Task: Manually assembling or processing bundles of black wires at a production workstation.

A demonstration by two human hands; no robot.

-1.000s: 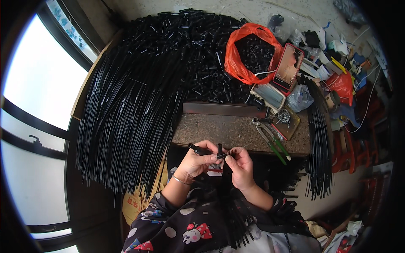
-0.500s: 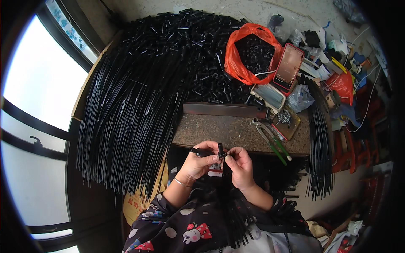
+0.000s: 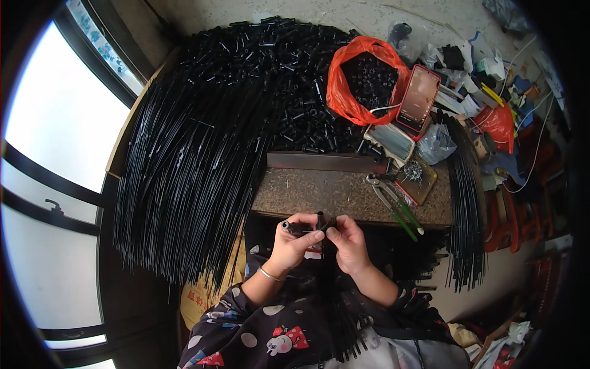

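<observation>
In front of the table edge, my left hand (image 3: 289,249) is closed round a black tubular fitting (image 3: 291,227), whose open end sticks out past the fingers on the left. A second short black tube (image 3: 320,218) stands up between my two hands. My right hand (image 3: 350,249) is closed in a pinch, thumb against fingers, touching the dark parts at the left thumb. What exactly the right fingertips grip is too small and dark to make out. Several thin black rods (image 3: 345,335) lie down over my lap below the hands.
Black rods (image 3: 190,166) spread across the table's left side, with a pile of short black fittings (image 3: 295,61) behind. A metal strip (image 3: 326,162) bounds the pile. To the right are an orange bag (image 3: 344,104), a phone (image 3: 420,98), green-handled pliers (image 3: 393,206) and small metal pieces (image 3: 413,171).
My left hand has shifted slightly right and turned, so the fitting's open end shows more. Both thumbs have come closer together. The right hand stays almost in place.
</observation>
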